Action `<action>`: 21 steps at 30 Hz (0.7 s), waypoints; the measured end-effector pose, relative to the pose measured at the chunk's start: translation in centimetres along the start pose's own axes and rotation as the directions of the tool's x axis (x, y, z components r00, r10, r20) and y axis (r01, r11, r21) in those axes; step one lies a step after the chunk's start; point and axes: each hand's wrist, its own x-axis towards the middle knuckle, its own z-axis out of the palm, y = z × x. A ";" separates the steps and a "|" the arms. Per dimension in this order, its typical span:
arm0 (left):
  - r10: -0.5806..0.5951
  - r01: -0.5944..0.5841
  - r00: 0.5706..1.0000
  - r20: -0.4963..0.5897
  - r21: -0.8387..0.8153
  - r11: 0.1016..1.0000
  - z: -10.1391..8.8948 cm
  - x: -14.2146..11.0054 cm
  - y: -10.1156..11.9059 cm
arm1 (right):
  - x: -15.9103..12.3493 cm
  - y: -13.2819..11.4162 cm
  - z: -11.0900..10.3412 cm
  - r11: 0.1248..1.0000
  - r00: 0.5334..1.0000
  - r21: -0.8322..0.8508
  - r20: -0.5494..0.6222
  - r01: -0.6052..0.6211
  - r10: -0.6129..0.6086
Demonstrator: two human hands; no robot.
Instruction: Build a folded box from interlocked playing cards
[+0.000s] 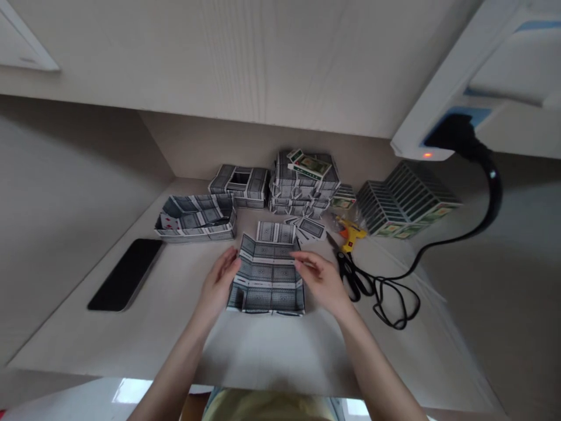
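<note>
In the middle of the desk lies a box made of playing cards [272,273], its grey patterned backs showing and its top uncovered. A flap stands out from its far side. My left hand [221,275] is at the box's left wall, fingers extended and apart from the thumb, with nothing visible between them. Over the right wall, my right hand [322,279] has its thumb and index finger closed around the upper edge. Just behind the box, several loose playing cards [312,229] lie fanned out.
Other card-built boxes [195,234] stand at the back, including a stack [302,184] topped by a card packet [310,166]. To the right are a yellow glue gun [350,234], black scissors [348,275], a cable [394,282] and stacked card packs [405,202]. A phone [127,275] lies left.
</note>
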 end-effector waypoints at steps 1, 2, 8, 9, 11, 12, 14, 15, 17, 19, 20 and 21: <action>0.021 -0.021 1.000 0.000 -0.003 1.000 -0.1 0.6 0.0 | 0.4 0.7 -0.2 1.000 0.997 -0.011 -0.080 0.020 -0.021; 0.044 -0.044 0.999 0.024 -0.003 0.999 -0.1 1.2 -0.1 | 0.7 1.3 -0.2 0.999 0.990 -0.016 -0.136 0.039 -0.041; 0.066 -0.073 0.972 0.227 0.024 0.997 1.3 4.1 -0.5 | 1.7 2.9 0.1 0.942 0.927 -0.317 -0.309 0.112 -0.214; 0.047 -0.059 0.968 0.246 0.041 0.997 1.6 4.4 -0.7 | 1.9 3.1 0.1 0.921 0.920 -0.376 -0.315 0.104 -0.233; 0.019 -0.035 0.966 0.259 0.058 0.998 2.3 4.5 -0.9 | 2.3 3.4 -0.3 0.890 0.912 -0.448 -0.326 0.082 -0.248; 0.013 -0.028 0.966 0.257 0.054 0.998 2.6 4.5 -1.0 | 2.4 3.6 -0.5 0.880 0.910 -0.469 -0.328 0.075 -0.253; 0.012 -0.020 0.968 0.251 0.028 0.999 3.1 4.4 -0.9 | 2.6 3.7 -1.1 0.859 0.905 -0.507 -0.331 0.069 -0.268; 0.013 -0.018 0.967 0.256 0.017 1.000 3.2 4.2 -0.8 | 2.5 3.5 -1.3 0.847 0.899 -0.526 -0.337 0.068 -0.282; 0.033 -0.041 0.962 0.271 0.026 0.999 3.4 3.7 -0.6 | 1.9 2.6 -1.3 0.823 0.886 -0.563 -0.344 0.071 -0.312; 0.102 -0.128 0.961 0.257 0.086 0.988 3.3 3.1 -0.3 | 0.6 1.3 -0.8 0.816 0.909 -0.564 -0.262 0.128 -0.324; 0.161 -0.197 0.957 0.243 0.133 0.971 3.1 2.8 -0.2 | -0.1 0.5 -0.4 0.820 0.934 -0.544 -0.166 0.180 -0.315; 0.232 -0.278 0.944 0.233 0.184 0.943 2.8 2.5 -0.1 | -0.9 -0.2 0.2 0.817 0.948 -0.527 -0.062 0.234 -0.311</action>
